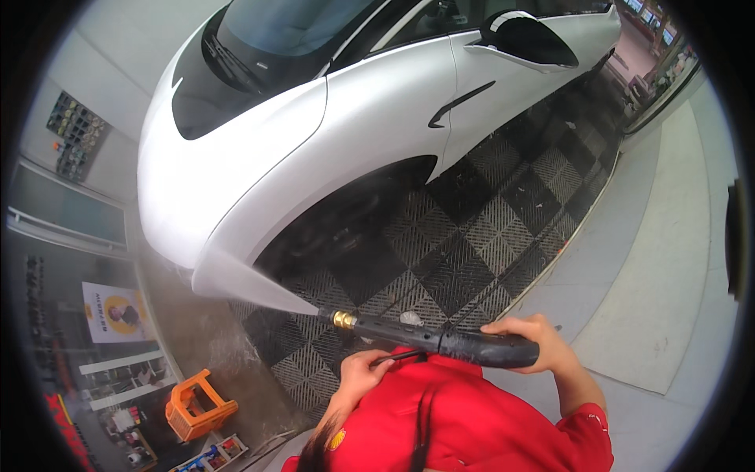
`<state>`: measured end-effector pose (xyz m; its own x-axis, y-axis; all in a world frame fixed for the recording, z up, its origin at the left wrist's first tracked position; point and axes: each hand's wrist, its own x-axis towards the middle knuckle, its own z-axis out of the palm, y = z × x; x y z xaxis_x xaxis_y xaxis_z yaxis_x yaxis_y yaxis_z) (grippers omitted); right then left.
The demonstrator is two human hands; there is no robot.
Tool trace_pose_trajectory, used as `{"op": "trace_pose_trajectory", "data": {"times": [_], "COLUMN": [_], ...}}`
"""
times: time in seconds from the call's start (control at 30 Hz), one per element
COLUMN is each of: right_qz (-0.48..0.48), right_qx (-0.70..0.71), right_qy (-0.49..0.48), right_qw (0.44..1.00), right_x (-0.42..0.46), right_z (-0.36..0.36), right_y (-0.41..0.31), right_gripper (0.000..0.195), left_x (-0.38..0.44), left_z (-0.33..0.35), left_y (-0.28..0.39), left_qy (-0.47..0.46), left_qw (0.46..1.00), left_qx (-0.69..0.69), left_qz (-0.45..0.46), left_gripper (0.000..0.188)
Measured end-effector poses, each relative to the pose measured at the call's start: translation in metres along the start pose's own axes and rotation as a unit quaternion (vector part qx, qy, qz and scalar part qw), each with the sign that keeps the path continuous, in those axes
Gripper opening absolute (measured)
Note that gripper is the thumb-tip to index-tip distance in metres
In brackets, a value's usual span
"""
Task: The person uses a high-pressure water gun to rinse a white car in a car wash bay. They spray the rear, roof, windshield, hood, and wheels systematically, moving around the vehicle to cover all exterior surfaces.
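A black pressure-washer gun [401, 332] with a brass coupling [343, 320] lies across the front of my red shirt. My right hand [540, 342] is closed around its thick rear end. My left hand [364, 370] grips a thin black rod or hose joined to the gun near its middle. From the nozzle a fan of water spray [253, 280] spreads leftward onto the lower front corner of a white car [283, 159]. The car's front wheel arch is dark inside, so the wheel is hard to make out.
Black and grey grated floor tiles [495, 248] run beneath and beside the car. An orange plastic stool [200, 406] stands at the lower left, near a tray of small items [215, 457]. The car's side mirror [528, 41] juts out at the top.
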<state>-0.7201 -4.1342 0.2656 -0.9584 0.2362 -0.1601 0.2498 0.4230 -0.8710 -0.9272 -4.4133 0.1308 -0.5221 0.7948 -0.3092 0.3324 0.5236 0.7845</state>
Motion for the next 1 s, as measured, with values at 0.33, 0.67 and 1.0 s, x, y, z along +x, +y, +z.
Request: {"op": "trace_pose_trajectory", "data": {"times": [0.33,0.67,1.0], "right_qz": [0.330,0.345,0.292], "right_qx": [0.160,-0.083,-0.142], "right_qy": [0.364,0.305,0.288], "right_qw": [0.856,0.884,0.901], "right_x": [0.033,0.109,0.223], "right_z": [-0.018,0.054,0.095], "right_y": [0.202,0.253,0.273], "right_gripper": [0.028,0.037,0.035], "left_x": [-0.006,-0.014,-0.029], "left_z": [0.015,0.030,0.035], "left_y": [-0.008,-0.010,-0.049], "left_qy": [0.051,0.002,0.047], "left_qw": [0.999,0.999,0.994], "left_qx": [0.020,0.014,-0.006], "left_qz": [-0.003,-0.035,-0.094], "left_gripper": [0.017,0.024,0.026]}}
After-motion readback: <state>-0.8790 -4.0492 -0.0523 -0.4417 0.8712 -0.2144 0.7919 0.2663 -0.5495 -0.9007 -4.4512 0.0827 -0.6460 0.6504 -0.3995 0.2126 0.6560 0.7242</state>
